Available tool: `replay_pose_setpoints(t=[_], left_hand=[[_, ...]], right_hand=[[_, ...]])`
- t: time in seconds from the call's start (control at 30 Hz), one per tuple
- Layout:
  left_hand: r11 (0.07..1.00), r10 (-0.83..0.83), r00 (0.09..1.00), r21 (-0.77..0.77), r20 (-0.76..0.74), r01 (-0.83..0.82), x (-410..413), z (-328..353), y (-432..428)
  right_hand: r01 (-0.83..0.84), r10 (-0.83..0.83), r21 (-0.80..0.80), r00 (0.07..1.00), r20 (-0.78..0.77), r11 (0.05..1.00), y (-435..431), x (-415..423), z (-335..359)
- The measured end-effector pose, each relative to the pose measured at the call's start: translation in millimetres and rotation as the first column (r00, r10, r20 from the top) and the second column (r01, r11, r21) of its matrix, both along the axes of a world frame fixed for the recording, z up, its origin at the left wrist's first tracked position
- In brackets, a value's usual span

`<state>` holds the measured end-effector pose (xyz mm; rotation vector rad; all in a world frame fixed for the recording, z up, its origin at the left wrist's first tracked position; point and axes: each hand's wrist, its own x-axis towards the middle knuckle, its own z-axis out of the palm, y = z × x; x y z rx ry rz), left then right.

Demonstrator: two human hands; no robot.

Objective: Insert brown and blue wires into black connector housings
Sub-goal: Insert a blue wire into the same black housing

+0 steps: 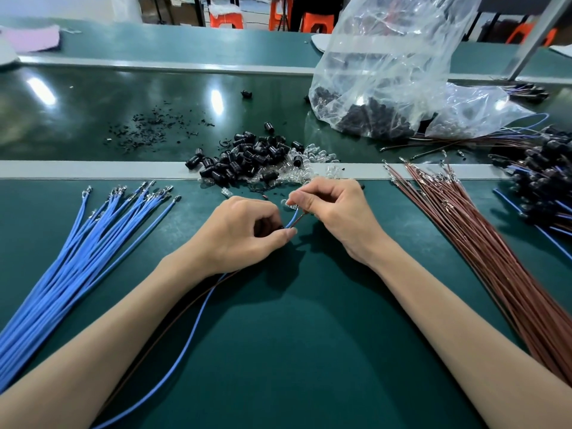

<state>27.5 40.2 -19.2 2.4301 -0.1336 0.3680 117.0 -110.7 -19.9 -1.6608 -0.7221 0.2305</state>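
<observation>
Above the green counter [309,335], your left hand [241,233] and right hand [337,215] are both pinching one thin blue wire [195,335] plus thin brown wire [299,220].

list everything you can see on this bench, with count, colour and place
blue wires: many, blue, fanned on the left
brown wires: many, brown, fanned on the right
black housings: loose pile, black, beyond the hands
clear parts: many, clear, at the pile's right side
plastic bag: one, clear, far right, black parts inside
black bits: scattered, black, far left of the pile
wired housings: heap, black with wires, right edge
stools: several, orange, background
table: one, green
held wire pair: one blue, one brown, running under the left wrist
left grip: one, centre, holds the pair
right grip: one, centre, pinches the pair's tips
</observation>
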Motion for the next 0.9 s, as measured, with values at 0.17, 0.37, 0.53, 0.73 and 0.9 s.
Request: replay_pose_setpoints(t=[0.17,0.37,0.53,0.73,0.9], left_hand=[[0.998,0.016,1.0,-0.061,-0.012,-0.017,-0.4,1.5,-1.1],[0.996,0.017,0.999,0.083,0.05,-0.021,-3.3,-0.9,0.2],[0.998,0.055,0.997,0.037,0.052,-0.057,-4.0,0.0,1.6],[0.967,0.069,0.998,-0.244,0.004,-0.066,-2.6,-1.3,4.2],[0.893,0.07,0.997,-0.445,-0.019,-0.071,0.5,0.5,4.4]], right_hand=[[0.079,-0.06,-0.133,0.989,0.138,0.988,1.6,-1.7,0.6],[0.128,0.02,-0.385,0.933,0.359,0.914,9.0,-8.7,-0.4],[0.143,-0.045,-0.283,0.944,0.326,0.948,7.8,-9.0,-0.9],[0.166,-0.166,0.017,0.986,-0.022,0.986,3.3,1.4,-1.4],[-0.014,0.036,0.14,0.986,-0.162,0.99,-3.2,2.9,2.3]])
